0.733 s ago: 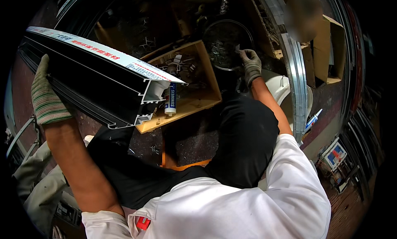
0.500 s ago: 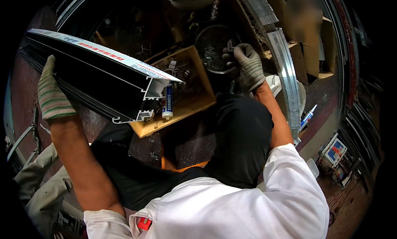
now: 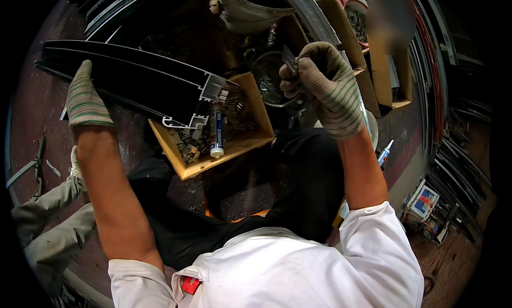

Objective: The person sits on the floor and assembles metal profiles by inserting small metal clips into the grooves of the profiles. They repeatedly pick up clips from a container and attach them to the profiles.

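My left hand (image 3: 90,97), in a striped knitted glove, grips the far-left side of a long black aluminium profile (image 3: 133,81). The profile's cut silver end (image 3: 212,88) points right and hangs over a wooden box (image 3: 244,142). A sealant tube (image 3: 216,135) leans inside that box among loose small metal pieces. My right hand (image 3: 333,87), gloved alike, is raised at the right and pinches a small flat grey metal piece (image 3: 289,59) between thumb and fingers. Beneath it a round bowl (image 3: 263,95) holds small metal parts.
A whitish bucket (image 3: 250,15) stands at the back. Cardboard boxes (image 3: 385,79) and a red container (image 3: 356,15) of small parts are at the far right. Another sealant tube (image 3: 385,152) lies right of my arm. Grey trouser legs (image 3: 56,241) show at the lower left.
My right hand has risen from over the bowl toward me, carrying the small metal piece. The profile has turned in my left hand, so its white printed film no longer shows.
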`<state>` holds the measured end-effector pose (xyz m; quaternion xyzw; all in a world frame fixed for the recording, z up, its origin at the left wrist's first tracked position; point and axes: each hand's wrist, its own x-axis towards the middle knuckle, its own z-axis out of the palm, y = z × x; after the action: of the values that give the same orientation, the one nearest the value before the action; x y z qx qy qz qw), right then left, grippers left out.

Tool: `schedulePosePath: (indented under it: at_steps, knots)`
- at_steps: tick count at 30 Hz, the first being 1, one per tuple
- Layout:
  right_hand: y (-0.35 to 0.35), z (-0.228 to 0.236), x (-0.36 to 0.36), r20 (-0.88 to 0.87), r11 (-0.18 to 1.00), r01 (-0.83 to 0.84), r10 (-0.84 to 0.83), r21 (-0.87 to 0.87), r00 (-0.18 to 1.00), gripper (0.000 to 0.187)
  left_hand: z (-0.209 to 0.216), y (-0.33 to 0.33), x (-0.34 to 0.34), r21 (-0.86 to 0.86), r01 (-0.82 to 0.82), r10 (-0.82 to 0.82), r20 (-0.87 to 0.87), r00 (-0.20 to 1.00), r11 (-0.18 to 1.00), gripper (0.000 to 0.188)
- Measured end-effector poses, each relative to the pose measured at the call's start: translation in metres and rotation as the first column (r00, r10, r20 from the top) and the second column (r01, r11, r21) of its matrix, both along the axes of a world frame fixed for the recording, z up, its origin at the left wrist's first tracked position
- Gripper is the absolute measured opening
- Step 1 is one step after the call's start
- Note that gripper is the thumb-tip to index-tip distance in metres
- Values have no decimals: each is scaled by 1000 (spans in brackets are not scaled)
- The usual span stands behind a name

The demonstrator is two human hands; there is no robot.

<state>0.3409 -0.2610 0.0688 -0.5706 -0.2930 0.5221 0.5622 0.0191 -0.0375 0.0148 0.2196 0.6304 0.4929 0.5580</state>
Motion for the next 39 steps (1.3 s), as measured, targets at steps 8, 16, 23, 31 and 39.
schedulePosePath:
  at_steps: [8, 16, 23, 31, 39]
  knots:
    - [27, 7, -47, 22, 998, -63, 63, 24, 998, 21, -2, 3, -18, 30, 13, -7, -178, 984, 999, 59]
    - [30, -7, -79, 383, 950, -155, 42, 269, 923, 16, -1, 6, -20, 11, -67, 68, -220, 973, 998, 57]
    - [23, -17, -96, 368, 946, -224, 127, 234, 921, 34, -15, 11, -20, 47, -109, 116, -204, 972, 993, 61]
    - [25, -22, -100, 579, 946, -274, 127, 173, 805, 25, -5, 9, -13, -7, -51, 46, -333, 942, 999, 75]
    - [28, -28, -94, 757, 911, -326, 24, 253, 653, 29, 10, -8, 9, 21, -30, 36, -365, 930, 999, 88]
